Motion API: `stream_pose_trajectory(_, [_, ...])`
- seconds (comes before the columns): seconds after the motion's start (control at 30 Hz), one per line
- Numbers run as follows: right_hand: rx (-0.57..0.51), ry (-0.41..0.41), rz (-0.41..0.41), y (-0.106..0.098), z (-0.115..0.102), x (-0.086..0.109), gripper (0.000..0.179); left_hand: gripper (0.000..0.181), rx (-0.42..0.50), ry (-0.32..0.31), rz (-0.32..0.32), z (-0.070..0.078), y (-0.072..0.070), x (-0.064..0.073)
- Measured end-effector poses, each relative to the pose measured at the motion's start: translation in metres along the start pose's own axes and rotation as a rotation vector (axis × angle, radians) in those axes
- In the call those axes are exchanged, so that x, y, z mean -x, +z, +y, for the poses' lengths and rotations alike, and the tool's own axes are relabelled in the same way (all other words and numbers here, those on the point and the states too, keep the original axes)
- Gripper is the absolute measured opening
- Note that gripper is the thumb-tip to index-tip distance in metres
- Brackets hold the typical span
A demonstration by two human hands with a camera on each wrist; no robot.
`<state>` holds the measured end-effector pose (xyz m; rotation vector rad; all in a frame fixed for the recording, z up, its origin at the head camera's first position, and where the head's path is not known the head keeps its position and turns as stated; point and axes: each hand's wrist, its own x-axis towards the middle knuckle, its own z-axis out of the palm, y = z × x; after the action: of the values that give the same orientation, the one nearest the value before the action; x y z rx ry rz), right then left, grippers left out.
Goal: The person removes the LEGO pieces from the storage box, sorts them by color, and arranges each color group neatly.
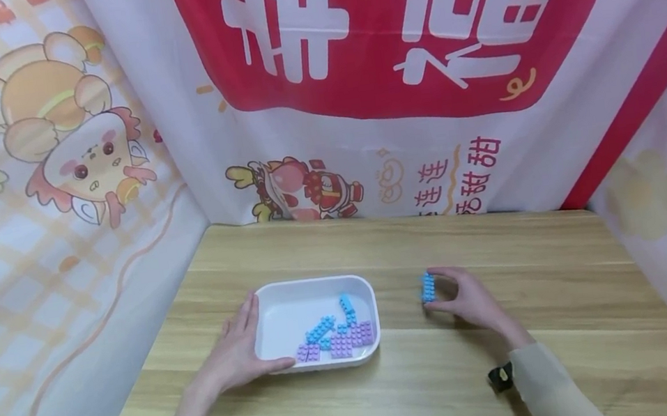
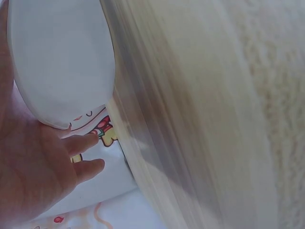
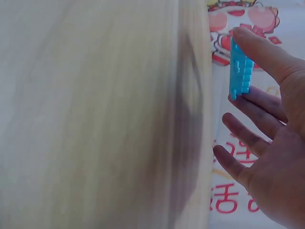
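Note:
A white plastic tray (image 1: 312, 288) sits on the table, its left end spanned by my left hand (image 1: 241, 347). The thumb lies along the near rim and the fingers hold the left side. In the left wrist view, two fingers (image 2: 88, 169) extend below the tray's wall (image 2: 62, 57). My right hand (image 1: 468, 299) pinches a light-blue studded building brick (image 1: 428, 287) between thumb and fingers, to the right of the tray. The right wrist view shows this brick (image 3: 240, 71) on edge, with the other fingers spread apart beneath it.
Inside the tray, purple bricks (image 1: 342, 345) and light-blue bricks (image 1: 321, 330) lie toward the near right. A wood-grain table (image 1: 397, 403) bears everything. Printed cloth (image 1: 370, 105) hangs behind the table, with more cloth (image 1: 63, 271) along the left side.

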<state>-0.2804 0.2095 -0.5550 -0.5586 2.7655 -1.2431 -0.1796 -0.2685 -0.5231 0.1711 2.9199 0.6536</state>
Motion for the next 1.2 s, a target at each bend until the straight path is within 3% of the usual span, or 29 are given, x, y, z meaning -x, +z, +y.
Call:
stream_pose_trajectory(0.17, [0.016, -0.013, -0.003, -0.004, 0.012, 0.005, 0.072, 0.155, 0.005, 0.001, 0.002, -0.002, -0.001, 0.000])
stream_pose_trajectory(0.37, [0.044, 0.037, -0.025, -0.008, 0.020, 0.013, 0.077, 0.155, 0.004, 0.008, 0.003, -0.005, -0.002, 0.000])
stream_pose_trajectory(0.9, [0.122, 0.017, -0.056, -0.006, 0.023, 0.018, 0.084, 0.155, 0.027, -0.002, -0.001, -0.010, -0.001, 0.000])
stream_pose_trajectory(1.07, [0.116, -0.005, -0.024, -0.003, 0.006, 0.017, 0.094, 0.155, 0.070, -0.012, -0.023, -0.010, -0.001, 0.000])
stream_pose_trajectory(1.2, [0.120, -0.074, 0.015, 0.005, -0.029, 0.009, 0.095, 0.155, 0.091, -0.021, -0.036, -0.010, -0.001, 0.000])
